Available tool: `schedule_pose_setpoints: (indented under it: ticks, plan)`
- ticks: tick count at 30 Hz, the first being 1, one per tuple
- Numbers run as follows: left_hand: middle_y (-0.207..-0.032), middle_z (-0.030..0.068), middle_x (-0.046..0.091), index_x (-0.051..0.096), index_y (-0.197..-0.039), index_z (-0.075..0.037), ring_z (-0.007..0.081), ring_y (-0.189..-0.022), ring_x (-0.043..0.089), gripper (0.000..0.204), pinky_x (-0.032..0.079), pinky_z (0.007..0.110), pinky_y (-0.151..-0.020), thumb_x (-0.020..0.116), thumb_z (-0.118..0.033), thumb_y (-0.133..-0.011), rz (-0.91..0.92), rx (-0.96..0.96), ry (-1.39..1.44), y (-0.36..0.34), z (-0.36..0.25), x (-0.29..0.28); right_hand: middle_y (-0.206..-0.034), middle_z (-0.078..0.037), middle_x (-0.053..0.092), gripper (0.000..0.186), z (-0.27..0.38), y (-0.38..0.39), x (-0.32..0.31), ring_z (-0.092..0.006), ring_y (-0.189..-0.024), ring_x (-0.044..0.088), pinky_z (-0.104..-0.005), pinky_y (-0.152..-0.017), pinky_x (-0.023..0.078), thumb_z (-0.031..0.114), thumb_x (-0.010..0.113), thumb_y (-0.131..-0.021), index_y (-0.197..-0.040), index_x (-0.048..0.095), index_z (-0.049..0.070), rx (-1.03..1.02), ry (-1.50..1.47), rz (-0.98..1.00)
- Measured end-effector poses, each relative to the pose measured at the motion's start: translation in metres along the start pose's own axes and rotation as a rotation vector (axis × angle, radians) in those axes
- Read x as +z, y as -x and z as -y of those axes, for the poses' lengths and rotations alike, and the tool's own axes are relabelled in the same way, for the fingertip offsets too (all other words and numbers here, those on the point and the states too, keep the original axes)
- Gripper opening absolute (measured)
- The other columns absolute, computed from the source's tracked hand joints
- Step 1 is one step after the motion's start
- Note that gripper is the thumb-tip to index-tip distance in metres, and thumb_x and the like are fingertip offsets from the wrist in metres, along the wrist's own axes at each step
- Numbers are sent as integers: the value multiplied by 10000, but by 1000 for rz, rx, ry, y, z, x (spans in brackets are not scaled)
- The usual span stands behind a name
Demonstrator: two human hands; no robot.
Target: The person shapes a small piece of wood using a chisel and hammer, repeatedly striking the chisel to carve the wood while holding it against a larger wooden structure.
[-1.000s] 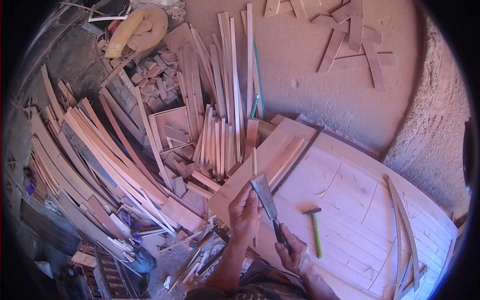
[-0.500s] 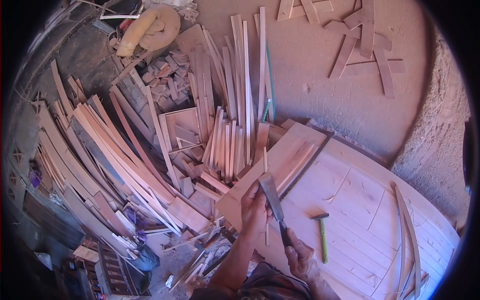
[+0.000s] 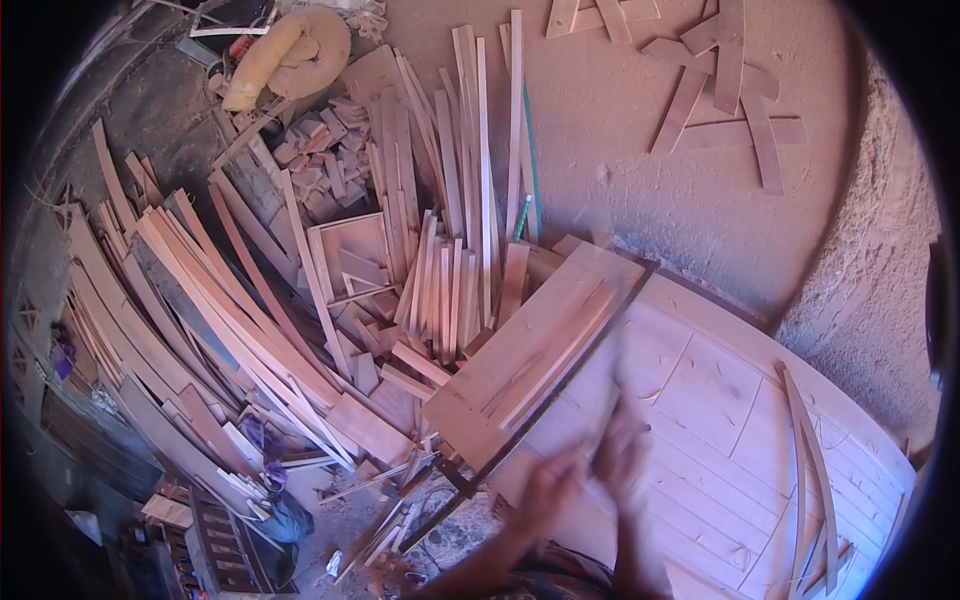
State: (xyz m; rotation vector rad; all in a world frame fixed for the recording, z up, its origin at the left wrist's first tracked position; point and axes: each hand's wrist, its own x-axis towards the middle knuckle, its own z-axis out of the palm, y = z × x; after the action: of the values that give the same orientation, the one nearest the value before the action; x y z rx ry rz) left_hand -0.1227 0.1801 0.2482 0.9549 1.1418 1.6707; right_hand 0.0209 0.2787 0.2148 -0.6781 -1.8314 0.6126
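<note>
Both my hands are smeared by motion over the near left part of the pale wooden panel [image 3: 720, 430]. My right hand [image 3: 622, 455] is closed around a blurred, narrow tool that points away from me, apparently the chisel [image 3: 615, 385] with the wide flat blade. Close beside it on the left is my left hand [image 3: 550, 490]; its fingers are too blurred to read. A dark bar clamp [image 3: 560, 375] lies across the panel, just beyond my hands. Along the clamp sits a wide board [image 3: 490, 400] with narrower strips on it. The green-handled hammer is hidden behind my right hand.
Two thin curved wooden strips [image 3: 808, 450] rest on the panel's right side. Many long slats [image 3: 250, 310] lean and lie in stacks on the left. A heap of offcuts [image 3: 325, 155] and a coiled yellow hose [image 3: 290, 60] are farther back. Flat wood pieces [image 3: 730, 100] lie at the far right.
My left hand has come off the chisel's blade and moved down nearer me. My right hand has moved up and right, now covering the hammer. The view has shifted slightly.
</note>
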Motion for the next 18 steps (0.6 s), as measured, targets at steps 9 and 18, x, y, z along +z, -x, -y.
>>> schedule_pose_setpoints:
  ticks: [9, 18]
  plan:
    - [-715, -44, 456, 458, -1468, -145, 26, -496, 435, 398, 332, 183, -365, 450, -223, -1078, -205, 3, 254, -50, -65, -6, -1062, -234, 665, 506, 82, 36, -18, -321, -952, 673, -367, -830, 522, 112, 596, -958, -1440, 479, 14, 463, -277, 307]
    - [-727, -51, 486, 493, -1437, -85, 6, -531, 394, 369, 320, 170, -446, 432, -168, -1083, -144, 200, 12, -47, -53, -1, -896, -230, 680, 515, 86, 50, -7, -366, -779, 698, -406, -692, 536, 105, 640, -925, -1424, 522, 63, 318, -201, 236]
